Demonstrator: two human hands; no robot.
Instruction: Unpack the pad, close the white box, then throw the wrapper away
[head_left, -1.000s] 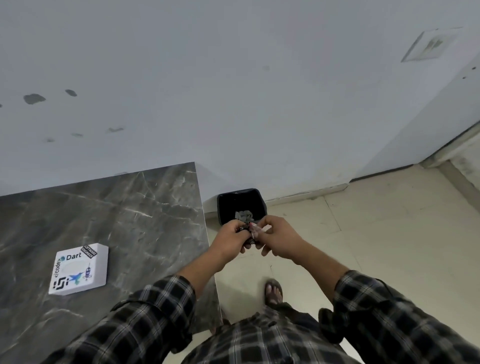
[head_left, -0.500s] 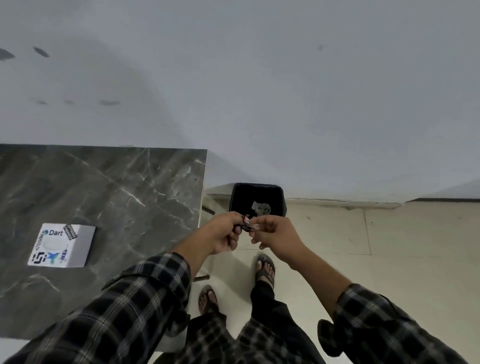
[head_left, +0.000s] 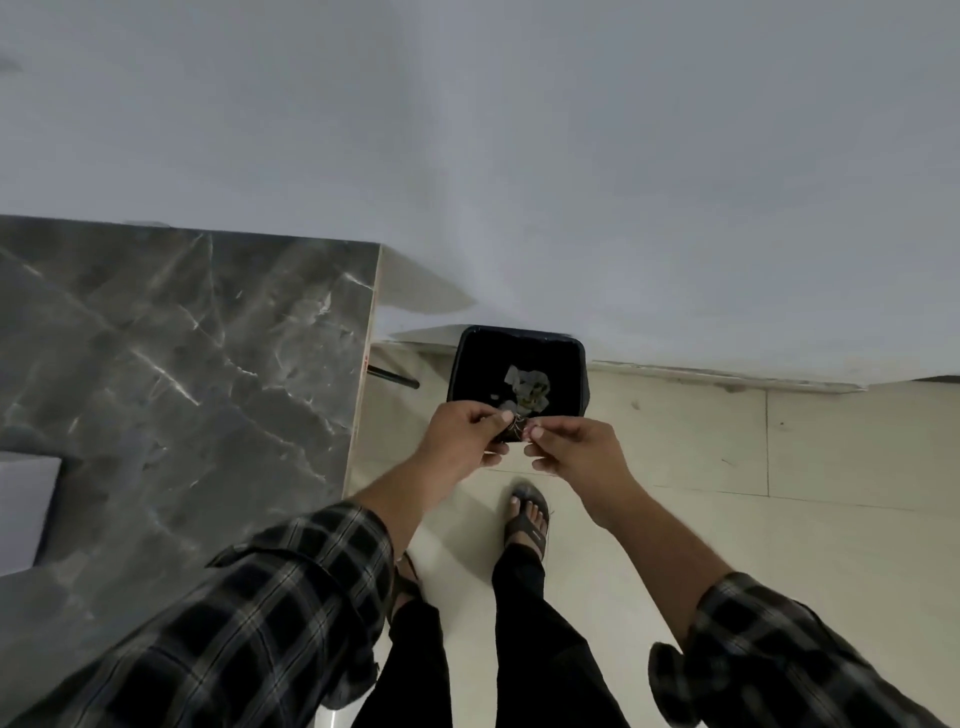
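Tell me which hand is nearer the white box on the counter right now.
Left. The left hand is out past the counter's edge, nearer the white box at the frame's left border. The right hand is farther off, over the floor before the bin.

table top (head_left: 171, 364): dark grey marble pattern, pale veins. bin (head_left: 571, 353): black. sleeves (head_left: 270, 623): black-and-grey plaid. floor (head_left: 779, 467): cream tile. trousers (head_left: 530, 649): black.

white box (head_left: 26, 512) cut off at left edge, pinched wrapper (head_left: 514, 428) mostly hidden by fingers
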